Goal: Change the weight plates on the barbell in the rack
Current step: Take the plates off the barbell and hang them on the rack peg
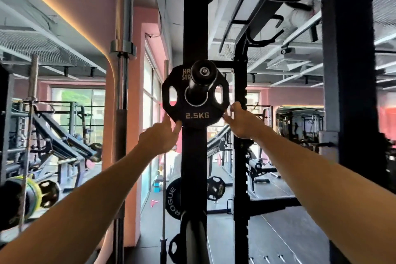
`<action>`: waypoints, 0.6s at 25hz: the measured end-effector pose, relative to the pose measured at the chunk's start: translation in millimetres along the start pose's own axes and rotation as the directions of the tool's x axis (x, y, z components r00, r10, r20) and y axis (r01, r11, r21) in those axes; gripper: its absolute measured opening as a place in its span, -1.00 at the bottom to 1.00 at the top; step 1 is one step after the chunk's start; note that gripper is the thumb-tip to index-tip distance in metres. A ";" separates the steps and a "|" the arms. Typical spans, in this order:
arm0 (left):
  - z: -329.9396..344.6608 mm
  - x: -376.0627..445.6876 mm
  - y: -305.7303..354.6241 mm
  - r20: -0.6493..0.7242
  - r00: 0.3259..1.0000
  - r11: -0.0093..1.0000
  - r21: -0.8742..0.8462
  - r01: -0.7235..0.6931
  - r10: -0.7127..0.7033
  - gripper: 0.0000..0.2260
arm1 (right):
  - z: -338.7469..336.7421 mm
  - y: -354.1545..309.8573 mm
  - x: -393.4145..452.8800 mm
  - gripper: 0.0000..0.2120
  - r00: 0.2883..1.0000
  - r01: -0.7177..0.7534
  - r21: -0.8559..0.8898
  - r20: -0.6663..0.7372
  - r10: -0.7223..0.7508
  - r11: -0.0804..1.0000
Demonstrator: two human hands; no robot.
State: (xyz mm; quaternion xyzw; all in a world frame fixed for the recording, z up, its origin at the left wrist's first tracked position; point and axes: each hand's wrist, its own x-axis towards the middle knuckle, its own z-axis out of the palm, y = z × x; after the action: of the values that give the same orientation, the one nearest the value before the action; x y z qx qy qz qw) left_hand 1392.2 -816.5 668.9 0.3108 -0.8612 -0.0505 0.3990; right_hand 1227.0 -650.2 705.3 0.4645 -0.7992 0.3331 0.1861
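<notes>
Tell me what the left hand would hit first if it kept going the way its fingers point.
Most likely the lower left edge of the black 2.5 kg weight plate on the black peg. The left hand points up and forward, fingertips at or almost on that edge; depth makes actual contact uncertain.

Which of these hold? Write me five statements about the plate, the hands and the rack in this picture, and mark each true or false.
1. The black plate is marked 2.5KG. True.
2. The plate lies flat on the floor. False: it hangs on a black peg sticking out from the rack upright.
3. Both hands reach for the plate's lower edge, the left hand at lower left and the right hand at lower right. True.
4. The plate has no openings. False: grip holes show on either side of its centre hole.
5. A plate lettered ROGUE sits low behind the upright. True.
</notes>
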 end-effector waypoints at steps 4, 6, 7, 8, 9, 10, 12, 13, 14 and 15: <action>42.8 -43.4 25.8 0.161 0.972 0.984 -0.082 -0.160 0.171 -0.61 | -3.5 31.1 -58.5 -0.43 0.991 -0.071 -0.083 0.108 0.080 0.994; 57.7 -53.5 53.7 0.193 0.947 0.956 -0.194 -0.221 0.258 -0.51 | -13.5 54.9 -84.6 -0.38 0.982 -0.136 -0.142 0.108 0.152 0.980; 64.7 -56.6 68.2 0.209 0.932 0.942 -0.225 -0.248 0.296 -0.46 | -22.0 67.2 -97.5 -0.37 0.977 -0.170 -0.184 0.095 0.190 0.968; 71.8 -60.0 84.1 0.223 0.917 0.928 -0.257 -0.271 0.330 -0.43 | -32.6 79.7 -109.8 -0.37 0.971 -0.205 -0.226 0.077 0.227 0.952; 79.4 -64.5 102.1 0.228 0.903 0.908 -0.300 -0.291 0.365 -0.42 | -45.7 92.2 -123.0 -0.35 0.962 -0.242 -0.268 0.060 0.267 0.933; 88.8 -68.6 118.8 0.226 0.892 0.888 -0.347 -0.301 0.391 -0.42 | -58.2 103.1 -136.4 -0.33 0.952 -0.275 -0.305 0.043 0.302 0.912; 103.6 -83.4 159.4 0.228 0.869 0.846 -0.428 -0.317 0.440 -0.41 | -85.3 125.7 -165.2 -0.32 0.933 -0.335 -0.375 -0.006 0.359 0.864; 110.8 -93.2 182.6 0.223 0.859 0.826 -0.462 -0.323 0.461 -0.40 | -100.6 136.8 -181.8 -0.33 0.925 -0.358 -0.403 -0.025 0.380 0.843; 117.0 -103.6 205.1 0.217 0.846 0.800 -0.499 -0.332 0.487 -0.40 | -116.6 147.5 -198.6 -0.35 0.915 -0.382 -0.417 -0.045 0.401 0.825; 121.1 -114.9 228.6 0.213 0.830 0.773 -0.535 -0.343 0.516 -0.40 | -133.4 156.2 -215.9 -0.37 0.904 -0.409 -0.428 -0.069 0.422 0.806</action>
State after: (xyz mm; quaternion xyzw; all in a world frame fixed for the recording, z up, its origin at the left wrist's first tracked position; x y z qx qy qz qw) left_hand 1248.2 -586.6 588.2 -0.0190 -0.9265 -0.2199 0.3047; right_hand 1197.9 -368.5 612.6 0.2299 -0.9376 0.1730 0.1953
